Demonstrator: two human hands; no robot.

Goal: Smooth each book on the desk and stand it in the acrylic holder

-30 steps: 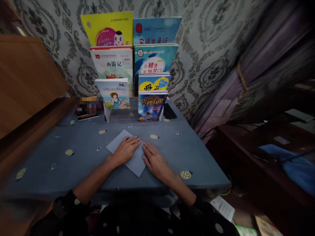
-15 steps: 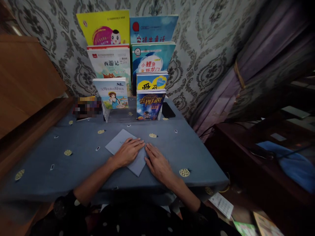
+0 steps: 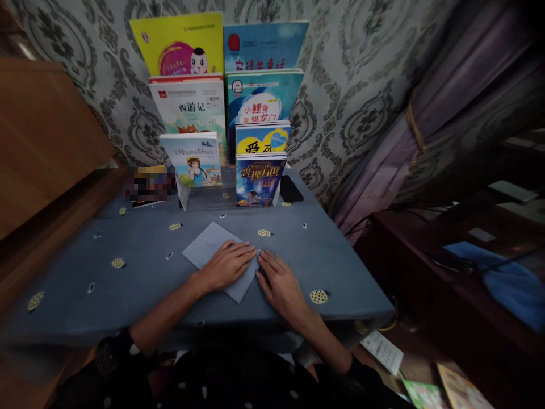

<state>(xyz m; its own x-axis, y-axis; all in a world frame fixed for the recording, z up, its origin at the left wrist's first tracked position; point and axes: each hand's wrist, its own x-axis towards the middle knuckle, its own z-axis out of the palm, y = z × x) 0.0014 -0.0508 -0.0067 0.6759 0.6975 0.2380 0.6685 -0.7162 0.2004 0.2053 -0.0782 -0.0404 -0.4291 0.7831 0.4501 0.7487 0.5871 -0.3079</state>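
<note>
A folded sheet of pale blue-grey paper (image 3: pixel 208 241) lies flat on the table, turned with its corners pointing toward and away from me. Across its right half rests my left hand (image 3: pixel 230 264), open, palm down with the fingers stretched out. My right hand (image 3: pixel 281 284) is also open and palm down, at the paper's right corner, its fingertips close to those of my left hand. That right corner is partly hidden by my hands.
A clear stand holds several upright books (image 3: pixel 193 162) at the back of the patterned tablecloth (image 3: pixel 145 289). Beside it lies a black phone (image 3: pixel 292 188), with a blurred-out item (image 3: pixel 151 186) to the left. A wooden cabinet (image 3: pixel 51 136) stands at the left.
Both hands have slid slightly to the right along the paper's right corner. The paper stays in place, and my camera view has tilted a little.
</note>
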